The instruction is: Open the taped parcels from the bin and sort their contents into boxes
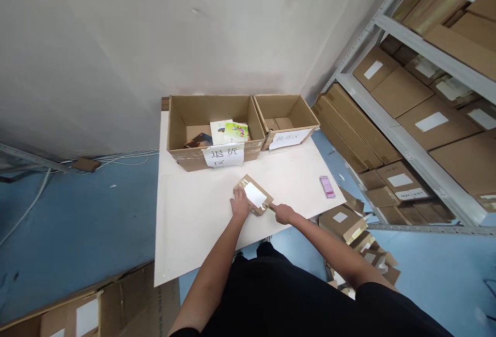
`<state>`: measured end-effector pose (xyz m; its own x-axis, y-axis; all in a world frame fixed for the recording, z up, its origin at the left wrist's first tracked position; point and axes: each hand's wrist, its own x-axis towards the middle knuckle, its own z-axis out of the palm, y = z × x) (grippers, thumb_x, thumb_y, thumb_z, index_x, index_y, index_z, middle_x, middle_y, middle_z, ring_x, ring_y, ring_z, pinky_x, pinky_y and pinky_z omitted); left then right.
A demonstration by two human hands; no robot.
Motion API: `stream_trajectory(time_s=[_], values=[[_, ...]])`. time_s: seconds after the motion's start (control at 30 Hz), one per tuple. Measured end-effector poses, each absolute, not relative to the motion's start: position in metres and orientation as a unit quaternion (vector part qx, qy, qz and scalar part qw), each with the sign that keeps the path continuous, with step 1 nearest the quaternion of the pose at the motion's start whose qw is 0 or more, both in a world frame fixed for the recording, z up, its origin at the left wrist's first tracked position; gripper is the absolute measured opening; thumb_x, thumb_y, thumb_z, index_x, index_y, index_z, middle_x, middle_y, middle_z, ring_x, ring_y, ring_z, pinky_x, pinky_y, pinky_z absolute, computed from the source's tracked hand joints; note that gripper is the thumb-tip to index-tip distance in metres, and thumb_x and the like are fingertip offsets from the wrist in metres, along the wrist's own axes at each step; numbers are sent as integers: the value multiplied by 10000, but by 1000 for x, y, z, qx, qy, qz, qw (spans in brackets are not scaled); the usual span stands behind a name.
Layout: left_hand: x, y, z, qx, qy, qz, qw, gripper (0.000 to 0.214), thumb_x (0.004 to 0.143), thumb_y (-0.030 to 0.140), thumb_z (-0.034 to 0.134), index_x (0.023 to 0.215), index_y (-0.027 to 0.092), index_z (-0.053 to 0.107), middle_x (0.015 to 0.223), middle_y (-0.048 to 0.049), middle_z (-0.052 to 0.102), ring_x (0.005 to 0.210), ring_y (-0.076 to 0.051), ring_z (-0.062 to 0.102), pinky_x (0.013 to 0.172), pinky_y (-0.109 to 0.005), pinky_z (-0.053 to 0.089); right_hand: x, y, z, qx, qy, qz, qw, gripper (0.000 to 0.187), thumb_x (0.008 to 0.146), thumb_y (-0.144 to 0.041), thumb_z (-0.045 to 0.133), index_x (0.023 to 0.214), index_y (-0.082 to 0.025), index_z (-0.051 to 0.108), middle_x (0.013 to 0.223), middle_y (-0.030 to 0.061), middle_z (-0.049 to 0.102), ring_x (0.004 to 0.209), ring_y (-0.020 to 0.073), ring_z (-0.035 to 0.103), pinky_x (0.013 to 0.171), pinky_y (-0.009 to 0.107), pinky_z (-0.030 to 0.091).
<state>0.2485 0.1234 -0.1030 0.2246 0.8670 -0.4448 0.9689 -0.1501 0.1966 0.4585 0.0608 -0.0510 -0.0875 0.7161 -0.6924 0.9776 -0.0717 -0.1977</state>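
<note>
A small taped cardboard box (265,187) with a white label (254,195) lies on the white table (186,223). My left hand (239,202) holds its left side, fingers over the top edge. At the box's right end, my right hand (284,214) is closed in a fist. From that fist a thin tool (272,207), which looks like a box cutter, reaches to the taped edge. Most of the tool is hidden by the fingers.
Behind stand two open cartons with paper signs: the left one (182,157) holds booklets, the right one (265,143) cardboard. A blurred pink object (327,187) lies on the right. Shelves (426,37) of boxes and a floor pile of cartons (341,220) flank the table's right.
</note>
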Motion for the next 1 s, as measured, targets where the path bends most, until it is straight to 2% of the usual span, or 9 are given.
stream_trajectory(time_s=[0.17,0.3,0.4,0.53,0.7,0.77,0.87,0.93,1.0], values=[[257,126,-102,742,625,-118,211,1031,904,712,556,1694,167,181,1731,-214,234,1586,-438,132,1112,-524,428,521,7,-59,683,607,-362,183,575,797,-129,627,1340,-317,663,954,92,736,905,302,717,792,380,498],[267,128,-100,737,640,-127,179,1034,905,714,571,1675,108,240,1686,-243,310,1531,-416,256,1067,-467,467,564,-3,-67,757,553,-347,2,656,972,-201,485,1609,-284,354,1094,93,760,943,255,728,851,340,495],[280,122,-98,721,658,-135,167,1032,904,740,558,1662,97,280,1658,-253,349,1495,-410,320,1062,-451,468,552,21,-81,763,536,-354,-74,696,1038,-345,473,1671,-236,205,1232,126,738,1064,281,725,894,351,505],[308,101,-95,685,695,-155,154,1030,904,751,543,1637,60,329,1636,-284,365,1484,-431,337,1071,-450,459,506,71,-105,775,498,-373,-106,879,990,-522,598,1679,-182,170,1325,169,698,1200,323,692,958,375,512],[339,74,-88,666,710,-175,150,866,978,683,426,1524,16,509,1470,-299,527,1407,-440,420,1057,-464,463,506,116,-116,768,499,-377,-137,968,906,-537,717,1671,-226,212,1378,166,667,1268,332,656,1005,400,508],[344,72,-83,670,701,-186,157,770,992,640,419,1418,32,627,1372,-290,593,1341,-435,477,1063,-484,453,522,124,-118,752,510,-384,-164,906,911,-503,707,1654,-233,265,1312,144,699,1216,316,680,993,394,521],[347,82,-77,673,699,-186,154,622,1004,572,435,1309,109,718,1325,-249,636,1329,-410,498,1052,-490,465,549,123,-120,727,475,-442,-226,683,1013,-463,497,1628,-241,299,1051,60,757,960,241,743,878,364,580],[352,92,-77,682,694,-173,154,580,995,549,477,1387,170,672,1425,-216,603,1389,-398,467,1050,-487,480,566,115,-122,696,439,-500,-270,594,1030,-415,416,1594,-251,328,895,3,735,748,194,724,762,333,605],[358,102,-80,704,670,-169,165,653,975,526,539,1557,233,506,1614,-173,464,1500,-387,369,1108,-493,455,580,105,-124,654,418,-557,-296,573,1000,-364,470,1554,-258,372,843,-22,712,609,158,678,672,299,602]])
